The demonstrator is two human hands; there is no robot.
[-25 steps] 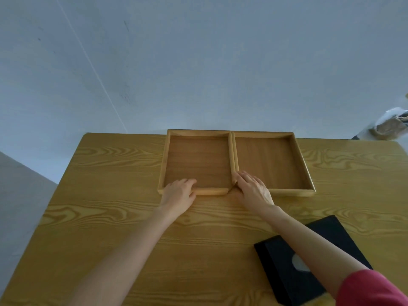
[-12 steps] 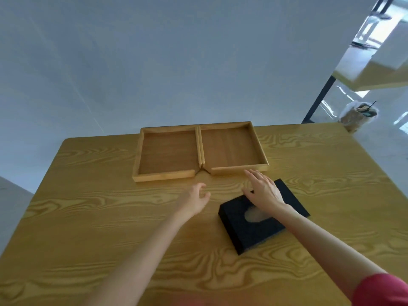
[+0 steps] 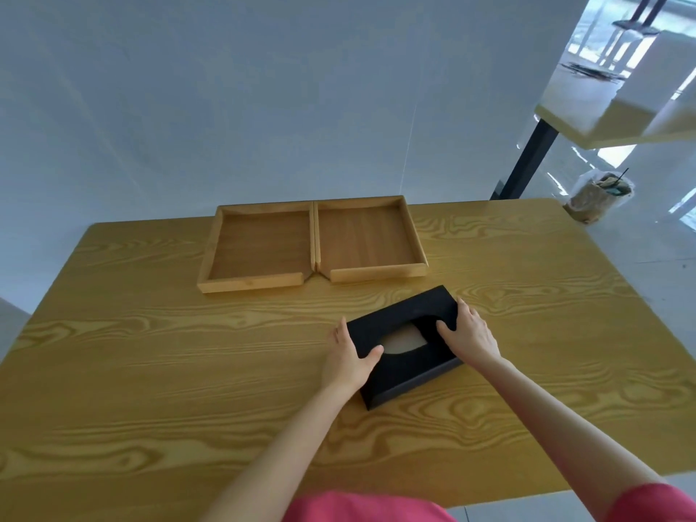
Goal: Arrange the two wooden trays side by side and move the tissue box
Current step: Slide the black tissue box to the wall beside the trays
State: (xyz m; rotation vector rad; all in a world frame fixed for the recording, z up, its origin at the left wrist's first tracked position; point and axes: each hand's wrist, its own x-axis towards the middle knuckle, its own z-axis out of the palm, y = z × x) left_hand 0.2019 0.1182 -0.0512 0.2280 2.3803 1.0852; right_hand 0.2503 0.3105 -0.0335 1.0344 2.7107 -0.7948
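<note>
Matt black tissue box (image 3: 406,342), glossy grained wood table (image 3: 150,352)

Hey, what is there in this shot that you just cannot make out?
Head view:
- Black tissue box: whether lifted or resting; left hand and right hand cover its ends.
- Opening's contents: too dim.
- Cup on the floor: too small.
- Wooden table: near edge cut off.

Two trays (image 3: 260,244) (image 3: 367,235) side by side, seemingly touching, at desk (image 3: 150,352) rear, tissue box (image 3: 405,342) in front of right one
</note>
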